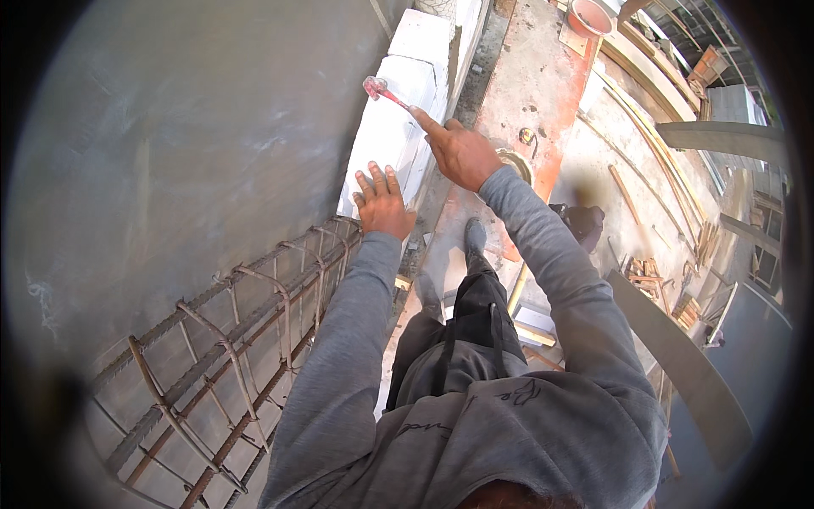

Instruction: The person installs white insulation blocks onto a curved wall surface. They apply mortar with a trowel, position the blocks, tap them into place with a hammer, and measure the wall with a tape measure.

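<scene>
Flatly, left hand (386,207) spread on oblong white block (380,136), right hand (466,159) clamping red hammer (388,94)

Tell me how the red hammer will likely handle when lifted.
The hammer is probably stiff, as its handle runs straight out from the right hand. It is likely head-heavy, since the bulky head sits at the far end of that slim handle. Set down, it may rock rather than roll, being uneven.

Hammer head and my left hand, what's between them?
In the head view, only bare white block separates the hammer head from your left hand.
</scene>
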A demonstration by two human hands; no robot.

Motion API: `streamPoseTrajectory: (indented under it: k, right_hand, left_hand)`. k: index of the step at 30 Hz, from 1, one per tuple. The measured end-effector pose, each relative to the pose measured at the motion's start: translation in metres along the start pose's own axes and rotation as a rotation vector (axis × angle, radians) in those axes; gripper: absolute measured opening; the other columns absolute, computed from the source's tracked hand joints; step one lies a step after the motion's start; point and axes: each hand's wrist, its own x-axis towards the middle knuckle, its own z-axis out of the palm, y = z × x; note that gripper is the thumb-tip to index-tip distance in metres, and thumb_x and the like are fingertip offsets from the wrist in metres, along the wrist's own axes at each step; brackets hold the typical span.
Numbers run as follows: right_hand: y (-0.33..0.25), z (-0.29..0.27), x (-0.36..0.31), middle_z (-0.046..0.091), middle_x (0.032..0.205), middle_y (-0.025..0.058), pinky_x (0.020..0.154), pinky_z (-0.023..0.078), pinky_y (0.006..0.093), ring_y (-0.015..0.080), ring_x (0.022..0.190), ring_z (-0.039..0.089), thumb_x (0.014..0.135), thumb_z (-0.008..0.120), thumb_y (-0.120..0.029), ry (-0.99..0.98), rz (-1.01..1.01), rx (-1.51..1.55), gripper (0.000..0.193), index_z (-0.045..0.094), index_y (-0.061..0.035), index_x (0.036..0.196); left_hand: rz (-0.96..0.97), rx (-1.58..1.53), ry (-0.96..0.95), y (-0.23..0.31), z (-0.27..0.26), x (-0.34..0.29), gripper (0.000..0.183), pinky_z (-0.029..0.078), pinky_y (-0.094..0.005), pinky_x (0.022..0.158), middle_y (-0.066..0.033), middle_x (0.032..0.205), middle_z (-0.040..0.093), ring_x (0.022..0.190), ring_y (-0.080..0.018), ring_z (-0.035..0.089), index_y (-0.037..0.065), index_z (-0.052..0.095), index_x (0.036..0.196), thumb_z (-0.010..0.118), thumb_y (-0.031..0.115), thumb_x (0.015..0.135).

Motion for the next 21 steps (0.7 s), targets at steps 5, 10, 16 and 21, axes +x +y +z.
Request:
streamPoseTrajectory:
  k: [5,10,16,21]
  right_hand:
    - [0.031,0.006,0.021,0.065,0.092,0.0254,0.069,0.057,0.0479,0.0414,0.078,0.068,0.092,0.048,-0.012,-0.072,0.073,-0.011,0.066,0.026,-0.027,0.152]
    - [0.003,-0.002,0.014,0.066,0.092,0.0249,0.069,0.057,0.0482,0.0411,0.077,0.069,0.093,0.046,-0.011,0.054,-0.01,0.045,0.063,0.027,-0.0252,0.151]
    - [0.014,0.018,0.025,0.061,0.087,0.0222,0.065,0.055,0.0483,0.0388,0.069,0.066,0.095,0.048,-0.015,0.044,-0.037,0.059,0.061,0.028,-0.025,0.152]
    - [0.02,0.031,0.01,0.063,0.09,0.0236,0.071,0.055,0.0473,0.0391,0.075,0.066,0.096,0.046,-0.015,-0.148,0.061,0.02,0.06,0.026,-0.02,0.152]
  left_hand:
    - [0.024,0.03,-0.01,0.006,-0.004,0.004,0.1,0.037,-0.0618,0.105,-0.0291,0.156,0.021,0.141,-0.0523,0.024,0.0,0.033,0.148,0.082,0.035,0.069]
    - [0.026,0.106,-0.033,-0.001,-0.002,0.001,0.1,0.04,-0.0588,0.104,-0.0283,0.154,0.025,0.14,-0.0516,0.026,0.0,0.032,0.149,0.079,0.039,0.07]
    - [0.022,0.129,-0.084,-0.002,-0.003,0.004,0.1,0.038,-0.056,0.106,-0.0275,0.156,0.022,0.141,-0.0502,0.024,0.002,0.029,0.151,0.077,0.041,0.073]
    - [0.025,0.093,-0.123,0.0,-0.009,0.004,0.091,0.04,-0.0516,0.106,-0.027,0.156,0.021,0.141,-0.0499,0.024,0.003,0.029,0.151,0.072,0.039,0.079]
